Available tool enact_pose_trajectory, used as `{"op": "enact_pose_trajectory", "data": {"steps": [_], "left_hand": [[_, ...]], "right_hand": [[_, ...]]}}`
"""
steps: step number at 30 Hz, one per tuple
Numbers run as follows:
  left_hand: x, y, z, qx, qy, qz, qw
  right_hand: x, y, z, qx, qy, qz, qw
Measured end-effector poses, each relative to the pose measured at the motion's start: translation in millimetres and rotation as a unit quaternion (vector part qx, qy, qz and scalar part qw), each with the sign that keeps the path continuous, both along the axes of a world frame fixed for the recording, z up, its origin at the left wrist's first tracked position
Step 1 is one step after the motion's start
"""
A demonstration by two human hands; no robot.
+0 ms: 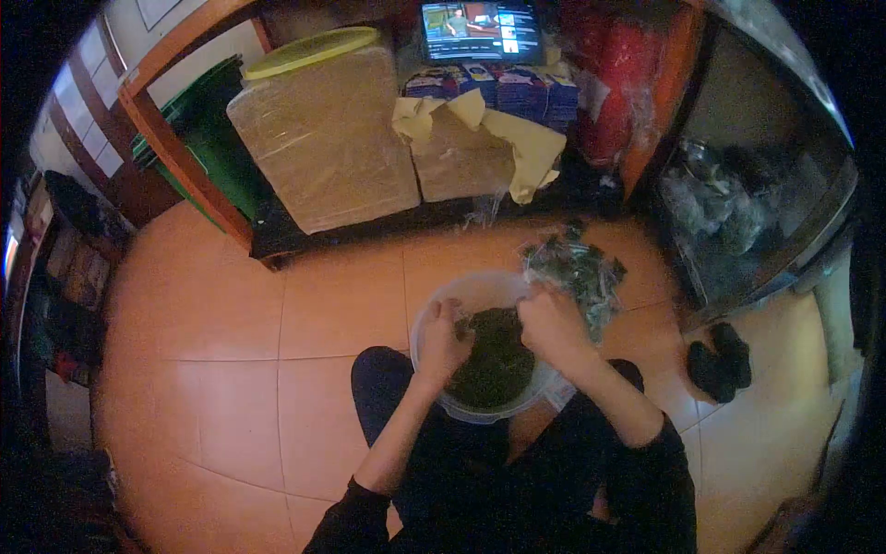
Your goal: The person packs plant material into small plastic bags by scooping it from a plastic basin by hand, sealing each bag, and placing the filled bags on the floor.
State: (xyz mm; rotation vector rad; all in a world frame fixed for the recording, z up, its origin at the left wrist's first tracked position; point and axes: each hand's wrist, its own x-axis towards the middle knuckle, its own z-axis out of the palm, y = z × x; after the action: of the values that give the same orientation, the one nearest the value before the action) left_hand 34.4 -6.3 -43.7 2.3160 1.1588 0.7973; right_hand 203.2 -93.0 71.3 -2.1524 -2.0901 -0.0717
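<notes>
A whitish, translucent round plastic tub [480, 286] sits between my bent legs. Dark green, loose, leafy-looking stuff [494, 369] fills its lower part; its exact kind is too blurred to tell. Over the left side of the tub, my left hand [445, 342] has its fingers curled inward, near a small greyish bit at the fingertips. My right hand [552, 321] is closed over the right rim, its fingertips pointing into the tub; whatever it grips is hidden. Just beyond the right hand lies a heap of small clear plastic packets [586, 277] with dark contents on the floor.
Ahead is a low wooden shelf holding a large wrapped carton [328, 138], a torn-open carton [461, 162], stacked blue packs [498, 88] and a lit screen [482, 30]. A green bin [208, 148] stands left. Dark shoes [718, 362] and a bag-filled container [729, 203] are on the right.
</notes>
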Motion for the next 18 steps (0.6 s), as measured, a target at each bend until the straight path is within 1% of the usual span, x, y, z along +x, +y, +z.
{"op": "enact_pose_trajectory", "data": {"steps": [2,3,4,5,6,7,8,9,10,11,12,13,14,15,16,17,18], "left_hand": [[4.8,-2.2,0.6,-0.017,-0.049,0.021,0.998],[5.9,-1.8,1.5,-0.014,-0.050,0.021,0.998],[5.6,-2.0,2.4,0.012,-0.038,0.021,0.999],[4.9,-2.5,3.3,0.038,-0.024,0.021,0.999],[3.9,-4.5,5.7,0.041,-0.021,0.020,0.999],[2.2,-6.2,10.0,0.072,-0.025,0.006,0.997],[0.0,-6.2,12.8,0.102,-0.028,-0.006,0.994],[-2.5,-5.1,8.8,0.102,-0.026,-0.005,0.994],[-4.0,-3.0,3.9,0.068,-0.037,-0.018,0.997],[-4.4,-0.2,-0.2,0.034,-0.050,-0.032,0.998],[-4.1,-0.4,4.7,0.034,-0.050,-0.033,0.998],[-2.6,-3.0,13.9,-0.071,-0.077,-0.028,0.994],[0.3,-4.7,18.3,-0.175,-0.103,-0.025,0.979],[3.0,-5.8,13.4,-0.177,-0.104,-0.028,0.978],[4.7,-6.5,6.6,-0.184,-0.167,-0.048,0.967],[5.5,-5.6,1.6,-0.190,-0.228,-0.067,0.953],[5.9,-5.2,3.7,-0.189,-0.228,-0.068,0.953]], "right_hand": [[0.9,7.7,-53.4,0.000,0.038,0.043,0.998],[-5.3,15.2,-87.7,-0.022,0.054,0.001,0.998],[-12.8,20.9,-117.6,-0.044,0.072,-0.041,0.996],[-14.1,22.3,-133.3,-0.041,0.073,-0.041,0.996],[-14.2,22.4,-145.8,-0.142,0.087,-0.025,0.986],[-13.4,24.8,-153.1,-0.240,0.102,-0.006,0.965],[-8.9,26.6,-159.5,-0.237,0.105,-0.005,0.966],[-4.4,24.6,-156.8,-0.213,0.084,0.020,0.973],[-2.6,24.0,-154.9,-0.188,0.063,0.046,0.979],[0.5,23.8,-152.4,-0.188,0.063,0.045,0.979],[-0.5,19.9,-120.4,-0.110,0.143,0.039,0.983],[-1.7,14.8,-96.4,-0.032,0.220,0.032,0.975],[-3.1,9.4,-85.3,-0.032,0.217,0.029,0.975],[-4.9,3.9,-77.0,-0.026,0.203,0.078,0.976],[-6.7,1.2,-74.0,-0.020,0.189,0.127,0.974],[-8.3,1.1,-74.5,-0.019,0.189,0.125,0.974],[-10.0,1.4,-75.0,0.003,0.263,0.122,0.957]]}}
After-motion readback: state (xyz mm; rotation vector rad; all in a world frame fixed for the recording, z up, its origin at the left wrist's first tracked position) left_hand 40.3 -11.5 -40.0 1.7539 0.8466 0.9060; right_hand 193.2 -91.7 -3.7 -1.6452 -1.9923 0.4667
